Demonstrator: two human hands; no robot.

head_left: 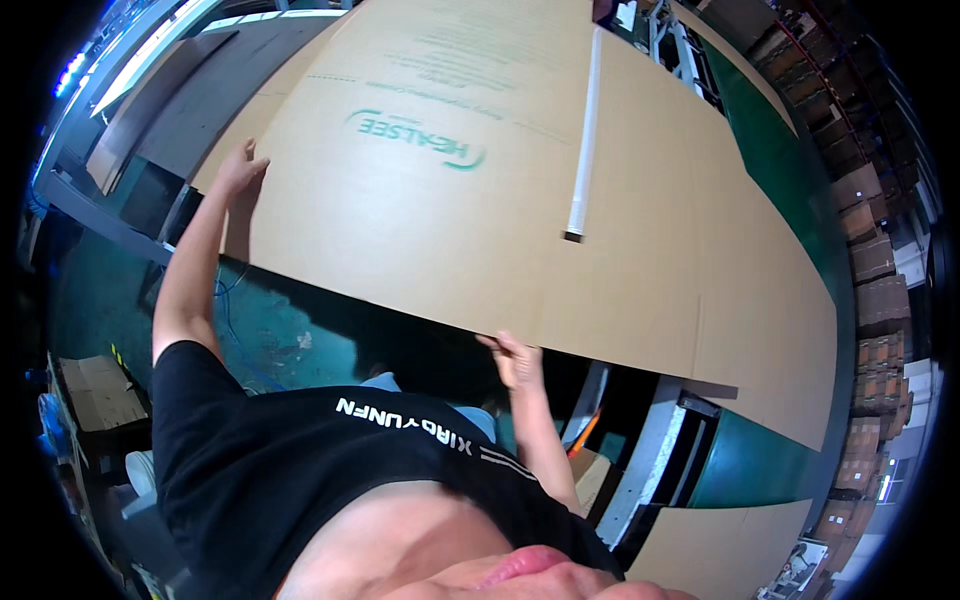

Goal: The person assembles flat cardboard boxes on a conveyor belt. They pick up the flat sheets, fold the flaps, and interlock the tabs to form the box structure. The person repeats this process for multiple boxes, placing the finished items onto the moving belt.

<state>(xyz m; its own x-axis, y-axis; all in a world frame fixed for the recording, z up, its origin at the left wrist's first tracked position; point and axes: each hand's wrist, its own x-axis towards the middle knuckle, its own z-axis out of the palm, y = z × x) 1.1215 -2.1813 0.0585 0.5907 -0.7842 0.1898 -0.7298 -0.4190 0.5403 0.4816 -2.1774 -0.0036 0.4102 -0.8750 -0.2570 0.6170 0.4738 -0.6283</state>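
Note:
A large flat brown cardboard sheet [420, 230], printed in green, spreads in front of me. My left hand [241, 168] is at its left side, fingers bent around the edge and the thumb toward the board. Closer to my body, my right hand [516, 360] pinches the sheet's near edge, with some fingers hidden. A long pale strip [585, 140] with a dark end lies across the board, right of the print.
Below the sheet's near edge are metal frame bars [645, 465] and an orange-handled object [585, 435]. Another cardboard piece [715, 545] lies at the lower right. Grey panels [215, 95] stand at the far left. Stacked cartons [880, 300] line the right side.

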